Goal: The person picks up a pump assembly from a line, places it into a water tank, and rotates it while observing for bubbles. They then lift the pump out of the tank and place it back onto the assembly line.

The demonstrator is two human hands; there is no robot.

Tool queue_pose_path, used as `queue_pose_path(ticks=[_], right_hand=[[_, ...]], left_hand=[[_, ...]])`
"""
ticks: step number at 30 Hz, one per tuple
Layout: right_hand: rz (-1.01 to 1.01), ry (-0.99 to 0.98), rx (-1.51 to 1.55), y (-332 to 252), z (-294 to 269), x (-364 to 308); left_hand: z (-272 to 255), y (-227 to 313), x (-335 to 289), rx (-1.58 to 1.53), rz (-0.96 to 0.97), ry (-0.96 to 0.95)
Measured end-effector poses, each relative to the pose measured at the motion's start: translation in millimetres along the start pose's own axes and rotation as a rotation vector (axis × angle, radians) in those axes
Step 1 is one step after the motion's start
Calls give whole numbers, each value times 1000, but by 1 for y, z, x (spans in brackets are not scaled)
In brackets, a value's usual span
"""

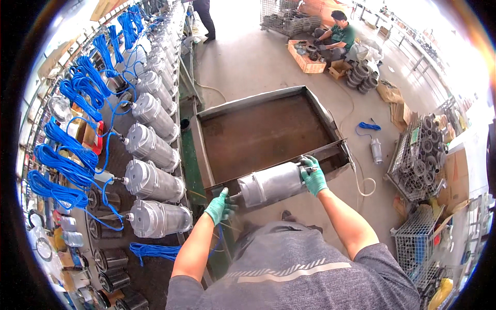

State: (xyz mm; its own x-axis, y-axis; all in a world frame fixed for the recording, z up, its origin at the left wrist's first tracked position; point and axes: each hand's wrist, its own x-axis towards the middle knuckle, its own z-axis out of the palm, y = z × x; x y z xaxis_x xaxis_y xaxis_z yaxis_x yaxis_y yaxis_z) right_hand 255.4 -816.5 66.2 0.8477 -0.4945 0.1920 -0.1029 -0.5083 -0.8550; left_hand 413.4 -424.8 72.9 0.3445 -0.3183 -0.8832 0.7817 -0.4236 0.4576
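Note:
A silver cylindrical pump motor lies on its side over the near edge of a metal tank of brownish liquid. My right hand, in a green glove, grips the motor's right end beside a small fitting. At the other end, my gloved left hand is next to the short shaft, thumb raised and fingers apart. Whether its fingertips touch the shaft is hard to see. A blue cable bundle lies below my left forearm.
On the left, a bench holds a row of similar motors with coiled blue cables. Another motor stands on the floor at right, near a wire crate of ring parts. A seated person works beside an orange crate.

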Motion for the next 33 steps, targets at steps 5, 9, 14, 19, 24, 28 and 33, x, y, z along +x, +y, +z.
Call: queue_pose_path(ticks=[5,9,14,19,24,28,33], right_hand=[[-4,-4,-15,-2,-4,-3],[5,-15,-16,-5,-5,-1],[-3,-28,-53,-8,-5,-1],[-1,-11,-45,-1,-5,-3],[4,-29,-49,-4,-6,0],[-10,-27,-99,-1,-8,-1],[-31,-25,-132,-5,-8,-2]], left_hand=[[2,-25,2,25,522,-77],[-3,-33,15,335,820,76],[-19,-20,10,793,622,159],[11,-19,-5,975,767,485],[15,-26,-5,1059,800,646],[2,-12,-9,650,614,232],[3,-8,-2,-90,225,-62]])
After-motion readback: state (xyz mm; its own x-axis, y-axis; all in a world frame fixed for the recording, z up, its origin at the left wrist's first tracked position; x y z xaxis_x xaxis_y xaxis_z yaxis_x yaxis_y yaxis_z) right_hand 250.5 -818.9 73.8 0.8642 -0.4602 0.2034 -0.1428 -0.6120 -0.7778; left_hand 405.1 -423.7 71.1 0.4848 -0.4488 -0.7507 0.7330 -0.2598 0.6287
